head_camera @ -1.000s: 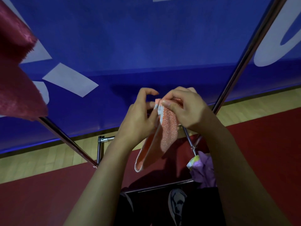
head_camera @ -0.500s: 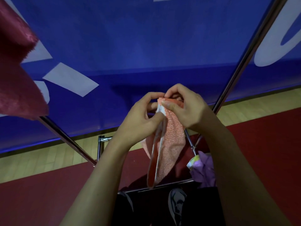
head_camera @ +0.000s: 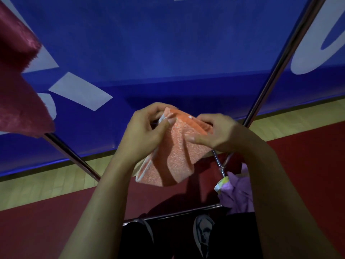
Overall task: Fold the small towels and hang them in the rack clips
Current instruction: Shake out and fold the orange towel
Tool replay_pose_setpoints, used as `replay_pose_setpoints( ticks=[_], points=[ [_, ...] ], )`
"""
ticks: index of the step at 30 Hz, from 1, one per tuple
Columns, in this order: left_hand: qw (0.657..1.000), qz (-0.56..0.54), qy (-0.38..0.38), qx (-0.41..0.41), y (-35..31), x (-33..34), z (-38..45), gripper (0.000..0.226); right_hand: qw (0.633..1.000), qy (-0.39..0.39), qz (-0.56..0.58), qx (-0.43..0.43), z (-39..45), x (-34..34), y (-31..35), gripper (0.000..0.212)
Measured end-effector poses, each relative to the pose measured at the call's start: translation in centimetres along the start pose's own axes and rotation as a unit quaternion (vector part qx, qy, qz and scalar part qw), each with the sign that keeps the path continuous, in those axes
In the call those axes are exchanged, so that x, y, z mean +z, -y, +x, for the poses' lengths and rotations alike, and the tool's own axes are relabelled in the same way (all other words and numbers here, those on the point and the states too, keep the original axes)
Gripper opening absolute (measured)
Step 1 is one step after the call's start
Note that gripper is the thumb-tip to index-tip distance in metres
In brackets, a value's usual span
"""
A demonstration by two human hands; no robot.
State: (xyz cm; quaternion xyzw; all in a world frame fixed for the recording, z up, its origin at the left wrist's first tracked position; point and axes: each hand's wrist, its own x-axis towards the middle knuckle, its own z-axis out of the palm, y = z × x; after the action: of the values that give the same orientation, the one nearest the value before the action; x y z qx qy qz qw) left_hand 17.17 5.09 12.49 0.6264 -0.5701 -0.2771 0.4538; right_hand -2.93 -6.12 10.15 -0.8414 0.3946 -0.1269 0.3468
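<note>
A small orange towel (head_camera: 173, 157) with a white edge hangs spread between my two hands in mid-air. My left hand (head_camera: 143, 135) pinches its upper left corner between thumb and fingers. My right hand (head_camera: 218, 135) grips the upper right corner, fingers curled over the cloth. A thin metal rack clip arm (head_camera: 219, 165) hangs just below my right hand, holding a purple towel (head_camera: 239, 191). A dark red towel (head_camera: 16, 86) hangs at the far left.
Two chrome rack poles slant across the view, one at the left (head_camera: 74, 157) and one at the right (head_camera: 278, 68). A lower chrome bar (head_camera: 177, 214) carries dark clothing (head_camera: 188, 238). Behind is a blue banner (head_camera: 158, 49); below, wood and red floor.
The towel was bunched narrow between hands held close together; my hands have moved apart and the towel is now spread wide between them.
</note>
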Motion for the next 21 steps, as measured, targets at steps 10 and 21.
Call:
replay_pose_setpoints(
  ticks=[10, 21],
  points=[
    [0.996, -0.004, -0.079, -0.038, 1.6, -2.1, 0.5, 0.014, 0.986, -0.068, 0.117, -0.097, -0.7, -0.7, -0.2, 0.039],
    [0.998, -0.024, -0.059, -0.003, 1.2, -1.7, 0.4, 0.015, 0.999, -0.026, -0.041, 0.007, 0.3, 0.0, 0.2, 0.031]
  ],
)
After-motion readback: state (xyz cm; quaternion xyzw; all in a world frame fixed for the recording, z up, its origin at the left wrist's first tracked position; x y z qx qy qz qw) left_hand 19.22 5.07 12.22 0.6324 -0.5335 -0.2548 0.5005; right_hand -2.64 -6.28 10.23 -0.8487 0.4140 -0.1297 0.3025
